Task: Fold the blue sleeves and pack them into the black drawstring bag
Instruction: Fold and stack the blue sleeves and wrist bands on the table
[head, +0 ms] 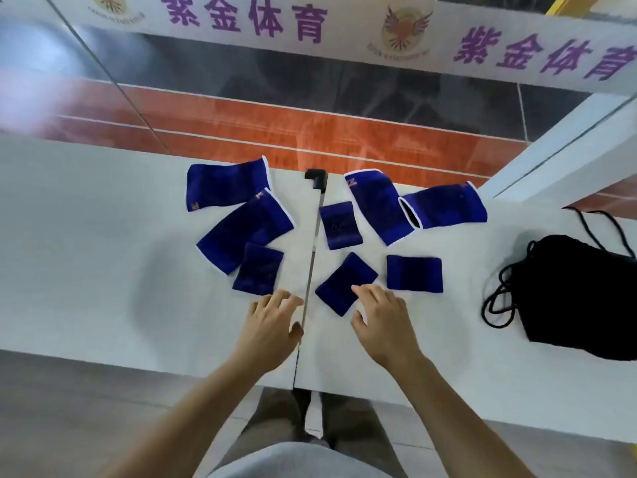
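Several blue sleeves lie spread on the white table (103,236). Long ones with white trim rest at the back: one at the far left (225,184), one below it (246,231), and two overlapping at the right (377,205) (446,205). Small blue pieces lie nearer me (258,269) (339,225) (413,273). A diamond-turned small piece (344,282) sits just under the fingertips of my right hand (384,322). My left hand (270,326) hovers open beside it, holding nothing. The black drawstring bag (582,298) lies flat at the right with its cord looped out.
A seam (312,270) runs down the table between my hands, with a black clip (315,179) at its far end. Beyond the table is a glass pane with an orange track floor behind. A white frame (565,150) rises at the right.
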A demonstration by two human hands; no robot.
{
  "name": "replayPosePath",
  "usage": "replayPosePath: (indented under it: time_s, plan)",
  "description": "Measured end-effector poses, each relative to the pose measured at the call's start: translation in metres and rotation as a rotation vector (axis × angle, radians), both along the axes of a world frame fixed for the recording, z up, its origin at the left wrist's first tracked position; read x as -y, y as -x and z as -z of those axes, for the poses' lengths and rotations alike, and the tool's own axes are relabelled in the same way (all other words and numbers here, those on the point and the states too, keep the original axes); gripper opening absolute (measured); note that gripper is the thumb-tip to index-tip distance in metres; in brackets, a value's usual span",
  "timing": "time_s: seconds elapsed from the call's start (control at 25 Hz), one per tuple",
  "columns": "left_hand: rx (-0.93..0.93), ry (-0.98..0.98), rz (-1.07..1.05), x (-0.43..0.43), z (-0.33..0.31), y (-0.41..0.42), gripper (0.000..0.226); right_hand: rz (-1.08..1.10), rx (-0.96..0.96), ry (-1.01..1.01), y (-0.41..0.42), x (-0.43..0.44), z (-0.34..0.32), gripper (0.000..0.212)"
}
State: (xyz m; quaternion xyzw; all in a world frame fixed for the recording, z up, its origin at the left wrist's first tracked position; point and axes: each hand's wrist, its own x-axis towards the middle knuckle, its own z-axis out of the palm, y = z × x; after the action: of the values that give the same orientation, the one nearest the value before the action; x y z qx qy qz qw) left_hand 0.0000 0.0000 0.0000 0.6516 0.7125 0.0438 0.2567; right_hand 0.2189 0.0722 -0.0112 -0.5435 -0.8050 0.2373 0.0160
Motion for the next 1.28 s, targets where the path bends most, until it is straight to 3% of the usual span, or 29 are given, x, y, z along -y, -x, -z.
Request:
replayPosePath:
  time_s: [0.16, 0.32, 0.6, 0.76, 0.88, 1.0, 1.16, 1.28]
  plan:
    - [-0.055, 0.123, -0.085, 0.001, 0.022, 0.01, 0.053, -0.121, 0.123, 0.115, 0.002, 0.006, 0.025, 0.06]
    - [-0.096, 0.127, -0.111, -0.002, 0.035, 0.013, 0.058, -0.201, 0.185, 0.124, 0.003, 0.005, 0.042, 0.06]
    - [-0.06, 0.082, 0.122, -0.011, 0.046, -0.04, 0.061, -0.179, 0.129, 0.095, -0.014, 0.004, 0.044, 0.046]
    - [-0.106, 0.153, 0.231, -0.02, 0.054, -0.061, 0.064, 0.016, 0.086, -0.063, -0.042, -0.021, 0.043, 0.049]
    - [-0.114, 0.182, 0.234, -0.014, 0.059, -0.065, 0.07, 0.193, 0.236, -0.07, -0.073, -0.041, 0.047, 0.056]
    - [-0.117, 0.182, 0.238, -0.007, 0.063, -0.066, 0.074, 0.194, 0.344, 0.018, -0.083, -0.037, 0.052, 0.058]
    - [-0.117, 0.171, 0.235, -0.003, 0.062, -0.072, 0.074, 0.06, 0.299, 0.013, -0.068, -0.007, 0.051, 0.051]
    - [-0.126, 0.156, 0.251, -0.007, 0.059, -0.075, 0.071, 0.189, 0.243, -0.047, -0.071, -0.002, 0.051, 0.048]
